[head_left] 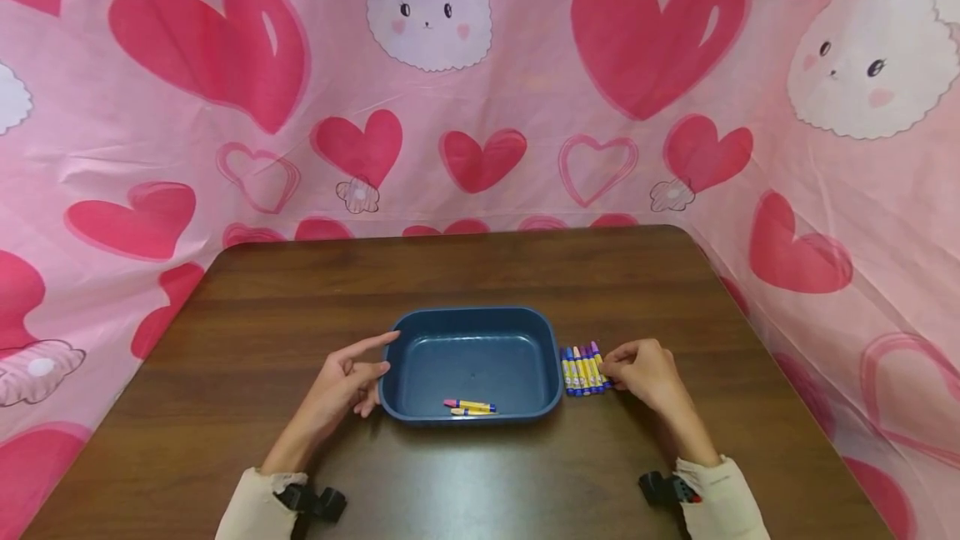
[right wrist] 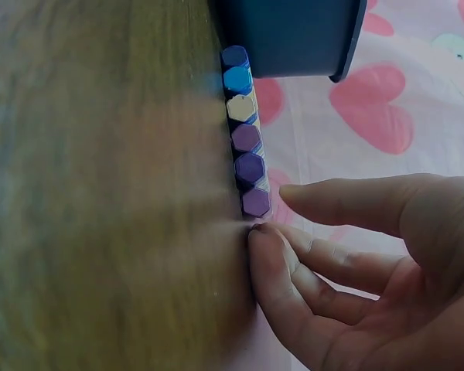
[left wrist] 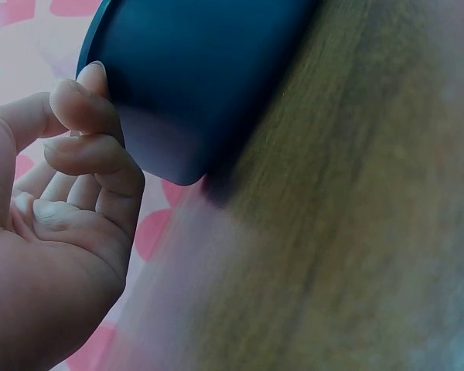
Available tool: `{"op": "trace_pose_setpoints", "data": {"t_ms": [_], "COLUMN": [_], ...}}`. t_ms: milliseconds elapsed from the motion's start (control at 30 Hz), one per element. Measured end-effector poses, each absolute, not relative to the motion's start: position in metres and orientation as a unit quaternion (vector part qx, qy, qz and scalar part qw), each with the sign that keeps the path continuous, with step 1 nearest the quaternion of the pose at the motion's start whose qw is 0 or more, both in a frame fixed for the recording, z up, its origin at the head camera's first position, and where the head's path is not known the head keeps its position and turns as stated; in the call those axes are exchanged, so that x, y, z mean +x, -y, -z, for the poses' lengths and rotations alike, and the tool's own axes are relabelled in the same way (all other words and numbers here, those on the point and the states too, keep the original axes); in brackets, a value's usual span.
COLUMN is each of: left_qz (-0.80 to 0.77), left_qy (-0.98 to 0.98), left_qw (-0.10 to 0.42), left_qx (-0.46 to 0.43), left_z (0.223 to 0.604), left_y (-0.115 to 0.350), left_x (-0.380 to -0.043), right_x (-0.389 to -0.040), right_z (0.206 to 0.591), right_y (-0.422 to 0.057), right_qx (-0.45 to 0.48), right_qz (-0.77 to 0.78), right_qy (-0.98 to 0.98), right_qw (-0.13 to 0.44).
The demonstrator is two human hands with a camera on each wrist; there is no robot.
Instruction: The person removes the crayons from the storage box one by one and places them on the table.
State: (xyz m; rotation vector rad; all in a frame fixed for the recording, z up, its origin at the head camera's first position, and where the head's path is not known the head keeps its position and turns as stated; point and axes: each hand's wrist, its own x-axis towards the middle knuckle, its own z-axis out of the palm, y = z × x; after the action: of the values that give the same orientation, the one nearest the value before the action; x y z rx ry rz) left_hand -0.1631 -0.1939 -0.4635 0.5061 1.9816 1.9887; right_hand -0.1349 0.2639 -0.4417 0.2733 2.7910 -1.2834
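Observation:
My left hand [head_left: 339, 383] is at the left end of a blue plastic tray [head_left: 394, 407]. Its index finger reaches along to the rim and its thumb is by the wall; the other fingers bend loosely below. Two crayons, a pink-tipped one [head_left: 472, 405] and a pale-tipped one [head_left: 472, 412], lie inside along the near wall. Beside the tray's right end, several yellow-wrapped crayons [head_left: 579, 373] lie side by side. At that row's right end is my right hand [head_left: 647, 369], fingertips against the last crayon, which they mostly hide. In the right wrist view its thumb stands apart from the fingers.
The brown wooden table [head_left: 465, 482] has rounded far corners. A pink cloth [head_left: 540, 90] with hearts and rabbits hangs behind it and along both sides. Black camera mounts [head_left: 318, 502] are strapped at both wrists, below light sleeves [head_left: 723, 502].

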Motion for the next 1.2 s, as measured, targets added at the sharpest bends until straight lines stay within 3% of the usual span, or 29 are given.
{"op": "trace_pose_setpoints", "data": {"t_ms": [1200], "left_qz": [-0.686], "left_qy": [-0.692], "left_qw": [0.139], "left_qx": [0.176], "left_z": [0.4646], "left_y": [0.1952], "left_x": [-0.1637], "right_x": [-0.1321], "right_z": [0.44], "right_y": [-0.262], "right_qx": [0.082], "right_qz": [0.407], "right_qy": [-0.909], "right_qw": [0.028]}}
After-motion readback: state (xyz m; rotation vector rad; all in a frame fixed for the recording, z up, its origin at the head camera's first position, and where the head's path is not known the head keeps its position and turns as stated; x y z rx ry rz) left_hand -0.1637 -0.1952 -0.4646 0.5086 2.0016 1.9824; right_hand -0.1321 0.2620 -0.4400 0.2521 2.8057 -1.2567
